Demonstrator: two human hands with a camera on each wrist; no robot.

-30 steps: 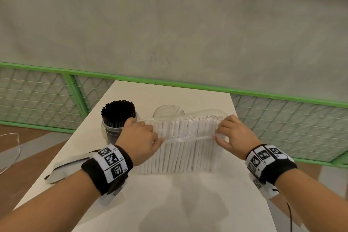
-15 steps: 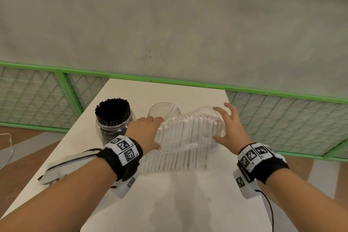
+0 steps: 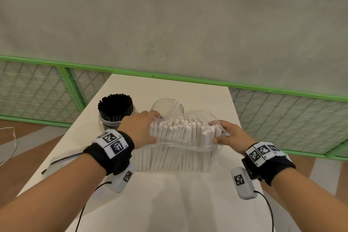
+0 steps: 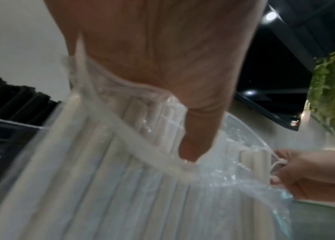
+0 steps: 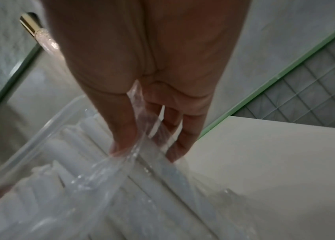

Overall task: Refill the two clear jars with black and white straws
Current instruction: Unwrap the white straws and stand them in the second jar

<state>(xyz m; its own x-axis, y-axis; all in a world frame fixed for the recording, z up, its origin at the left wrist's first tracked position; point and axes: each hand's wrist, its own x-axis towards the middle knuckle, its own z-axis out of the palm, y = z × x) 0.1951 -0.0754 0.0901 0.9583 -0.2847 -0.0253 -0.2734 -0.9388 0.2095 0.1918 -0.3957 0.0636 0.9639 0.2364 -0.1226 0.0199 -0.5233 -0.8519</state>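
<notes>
bag of white straws (image 3: 180, 145) now stood upright at frame centre on the worktop (image 3: 169, 203), mouth pulled open since a moment ago. left hand (image 3: 140, 130) and right hand (image 3: 230, 134) fingers pinching its plastic edges; near-empty jar (image 3: 167, 108) just behind, ready for filling.

Obstacles beyond the two grips: jar of black straws (image 3: 115, 111) beside the left hand (image 3: 140, 128); near-empty clear jar (image 3: 166, 107) directly behind the bag of white straws (image 3: 180, 145). Free room: bare table (image 3: 178, 199) nearer than both grips; table strip outside the right hand (image 3: 230, 135).
</notes>
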